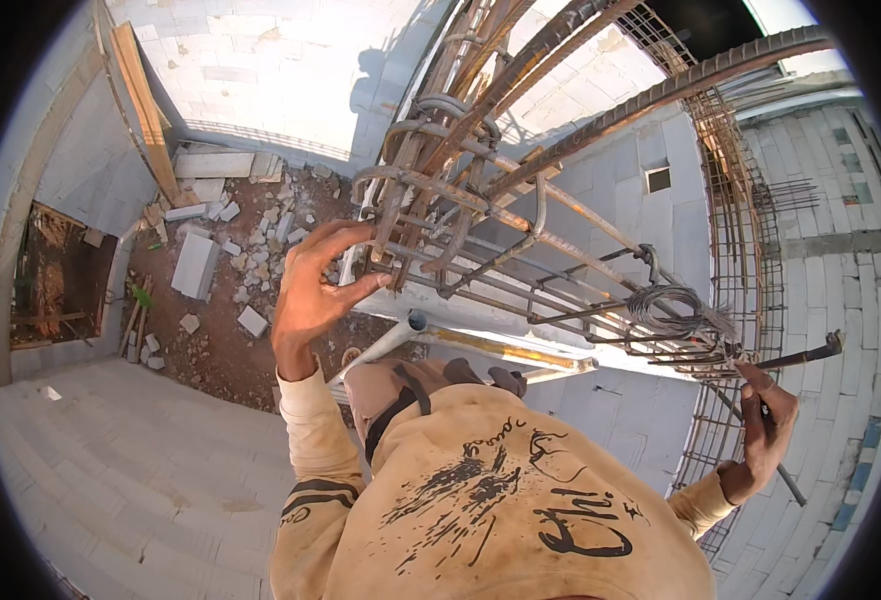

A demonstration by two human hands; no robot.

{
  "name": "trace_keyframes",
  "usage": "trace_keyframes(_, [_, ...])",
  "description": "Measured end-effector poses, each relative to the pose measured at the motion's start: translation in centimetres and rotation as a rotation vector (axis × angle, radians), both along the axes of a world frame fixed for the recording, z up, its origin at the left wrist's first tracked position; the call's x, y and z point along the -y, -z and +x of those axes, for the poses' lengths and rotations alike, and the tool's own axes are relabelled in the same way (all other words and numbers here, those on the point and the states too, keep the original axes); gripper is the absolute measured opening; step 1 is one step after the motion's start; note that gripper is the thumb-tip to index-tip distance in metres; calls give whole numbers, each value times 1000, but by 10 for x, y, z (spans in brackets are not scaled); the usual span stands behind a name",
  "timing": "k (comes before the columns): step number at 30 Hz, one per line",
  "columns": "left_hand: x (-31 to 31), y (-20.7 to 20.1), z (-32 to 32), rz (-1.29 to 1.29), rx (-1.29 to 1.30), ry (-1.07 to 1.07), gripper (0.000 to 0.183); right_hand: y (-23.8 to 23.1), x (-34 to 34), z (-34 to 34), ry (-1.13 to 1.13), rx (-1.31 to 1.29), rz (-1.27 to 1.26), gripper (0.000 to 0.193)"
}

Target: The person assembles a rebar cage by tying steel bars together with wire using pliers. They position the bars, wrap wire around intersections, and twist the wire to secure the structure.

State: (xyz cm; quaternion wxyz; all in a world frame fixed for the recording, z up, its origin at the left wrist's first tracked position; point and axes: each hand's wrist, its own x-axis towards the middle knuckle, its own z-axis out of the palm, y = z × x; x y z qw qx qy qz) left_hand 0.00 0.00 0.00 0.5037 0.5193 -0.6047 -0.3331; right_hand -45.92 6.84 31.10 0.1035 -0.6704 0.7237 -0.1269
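A rusty rebar cage [500,215] with bent stirrups runs from the middle of the view toward the right. At its left end, my left hand [310,285] curves round the bars, with fingers at the top and thumb lower down against the steel. A coil of thin tie wire [672,310] rests on the cage's right part. Beyond the coil, my right hand [766,420] is closed near the bar ends, thumb and forefinger together. Something dark shows in its palm, too small to name. A thin dark bar [790,484] passes beside this hand.
Thick ribbed bars [680,90] cross overhead at the upper right. A pale metal pipe frame [500,348] is beside my legs. Far below, broken blocks [260,255] litter the earth floor. Pale block walls [130,470] surround the space, and a tall rebar column [735,180] rises at right.
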Motion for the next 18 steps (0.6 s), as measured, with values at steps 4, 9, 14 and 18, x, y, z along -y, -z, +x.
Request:
trace_keyframes(4, [5,0,8,-118,12,-97,47,46,-6,11,-274,24,-164,23])
trace_keyframes(9, [-19,-21,-15,-356,-32,-562,22,83,-7,19,-267,244,67,17])
trace_keyframes(14, [-28,-59,-63,-214,-53,-443,16,136,7,50,-465,439,87,19])
trace_keyframes(18, [-17,-76,-89,-6,-21,-416,22,161,13,73,-562,523,163,24])
